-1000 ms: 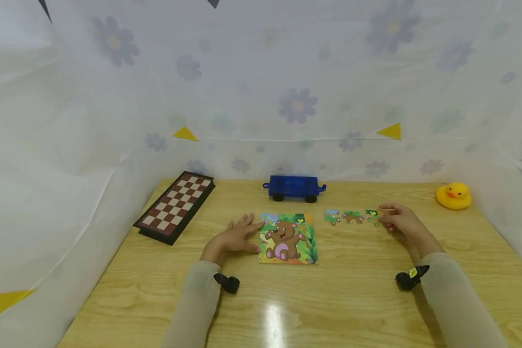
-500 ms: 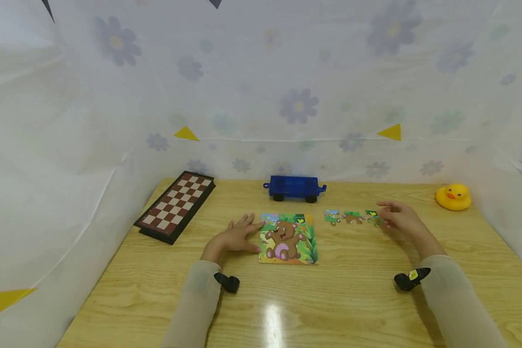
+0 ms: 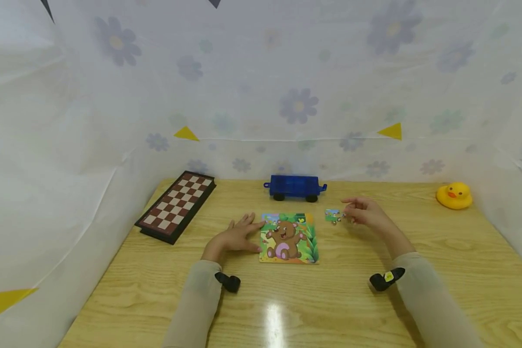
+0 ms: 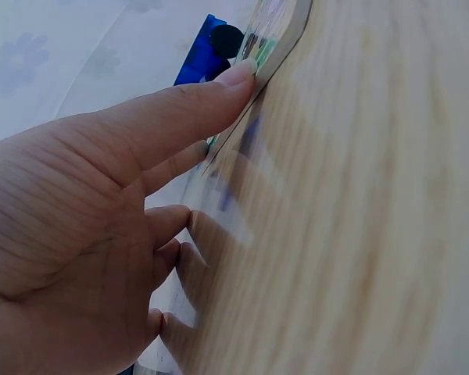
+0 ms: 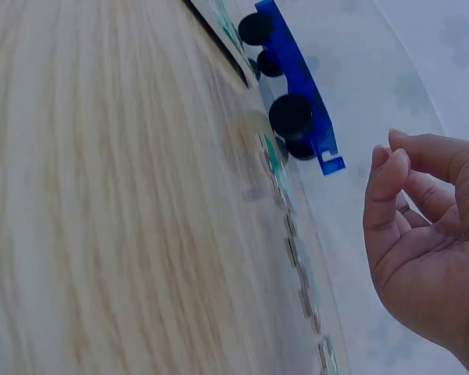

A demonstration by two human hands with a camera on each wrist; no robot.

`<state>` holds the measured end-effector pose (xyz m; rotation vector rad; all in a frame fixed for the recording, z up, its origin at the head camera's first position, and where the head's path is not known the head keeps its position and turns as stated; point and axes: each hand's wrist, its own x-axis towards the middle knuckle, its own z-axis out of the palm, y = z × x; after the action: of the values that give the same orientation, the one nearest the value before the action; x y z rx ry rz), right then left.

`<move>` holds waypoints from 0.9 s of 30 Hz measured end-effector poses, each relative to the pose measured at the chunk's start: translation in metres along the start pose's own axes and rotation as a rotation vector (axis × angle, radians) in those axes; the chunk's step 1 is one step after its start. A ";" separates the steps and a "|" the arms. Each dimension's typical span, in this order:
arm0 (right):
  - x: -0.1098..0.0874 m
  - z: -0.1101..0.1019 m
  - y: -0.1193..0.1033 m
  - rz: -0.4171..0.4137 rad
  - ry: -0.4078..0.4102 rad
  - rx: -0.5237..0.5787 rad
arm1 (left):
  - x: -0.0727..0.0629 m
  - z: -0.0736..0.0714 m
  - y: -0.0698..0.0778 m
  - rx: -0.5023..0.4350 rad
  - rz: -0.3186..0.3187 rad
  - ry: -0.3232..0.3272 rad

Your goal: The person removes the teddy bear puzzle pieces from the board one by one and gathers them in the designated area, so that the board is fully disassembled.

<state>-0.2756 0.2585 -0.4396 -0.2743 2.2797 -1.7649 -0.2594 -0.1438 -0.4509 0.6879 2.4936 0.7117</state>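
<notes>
A square bear jigsaw puzzle [image 3: 289,239] lies flat at the middle of the table. My left hand [image 3: 237,237] rests on the table at its left side, fingers spread. The left thumb [image 4: 195,105] touches the puzzle's edge in the left wrist view. My right hand [image 3: 367,215] hovers over a short row of small puzzle pieces. One piece [image 3: 332,215] shows left of its fingertips; the hand covers the others in the head view. In the right wrist view, the right hand [image 5: 430,226] has loosely curled fingers, thumb close to the forefinger, nothing visible between them. Pieces [image 5: 303,281] line the table below.
A blue toy wagon [image 3: 294,186] stands behind the puzzle near the back edge. The folded chessboard [image 3: 176,203] lies at the left. At the far right back sits a yellow rubber duck [image 3: 454,195]. Flowered white cloth [image 3: 243,96] hangs behind the table.
My right hand has moved left from the row's right end, so it now covers pieces that showed before. The left hand and the bear puzzle have stayed in place.
</notes>
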 end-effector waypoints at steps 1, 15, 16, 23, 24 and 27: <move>0.002 0.005 -0.001 0.001 -0.011 0.000 | 0.000 0.000 0.000 0.000 0.000 -0.001; 0.026 0.083 -0.015 0.003 -0.199 -0.001 | 0.001 0.000 0.001 -0.005 -0.004 -0.001; 0.027 0.088 -0.015 -0.002 -0.216 -0.007 | 0.001 0.000 0.001 -0.004 -0.004 -0.001; 0.037 0.113 -0.011 -0.006 -0.303 -0.029 | 0.003 0.001 -0.002 -0.006 -0.009 0.005; 0.038 0.116 -0.011 -0.008 -0.314 -0.033 | 0.003 0.002 -0.003 -0.004 -0.012 0.005; 0.039 0.125 -0.014 -0.022 -0.345 -0.043 | 0.003 0.002 -0.003 0.004 -0.016 0.005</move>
<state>-0.2748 0.1282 -0.4593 -0.5663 2.0741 -1.5388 -0.2623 -0.1437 -0.4549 0.6678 2.5030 0.7037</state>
